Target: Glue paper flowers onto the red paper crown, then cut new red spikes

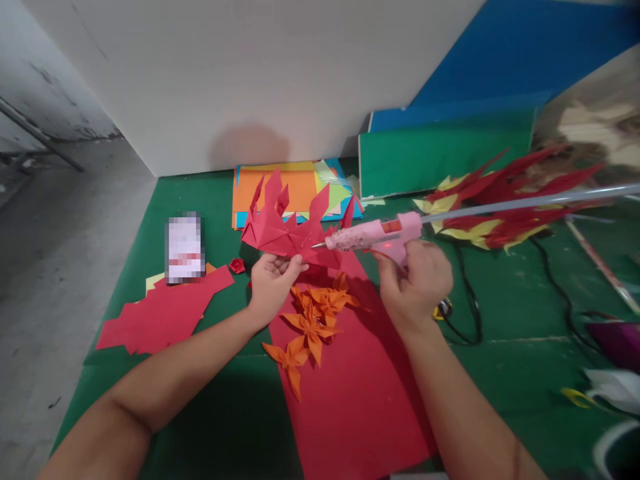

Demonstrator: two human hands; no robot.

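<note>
In my left hand [275, 280] I hold a folded red paper crown [290, 233] with pointed tips, pinching its lower edge between thumb and fingers. My right hand [417, 287] grips a pink hot glue gun [365, 235] by its handle. Its metal nozzle points left, close to the crown's front or touching it; I cannot tell which. A long clear glue stick [500, 203] sticks out of the back. Below the hands, several orange folded paper flowers [310, 323] lie on a large red sheet [360, 407].
The green table [210, 413] bears red paper cutouts [155, 313], a small red rose [237, 266] and a blurred white card [185, 247] at left. Stacked colored paper [280, 190] lies behind. At right are red-yellow paper leaves [495, 207], a green board [445, 157] and a black cord [470, 300].
</note>
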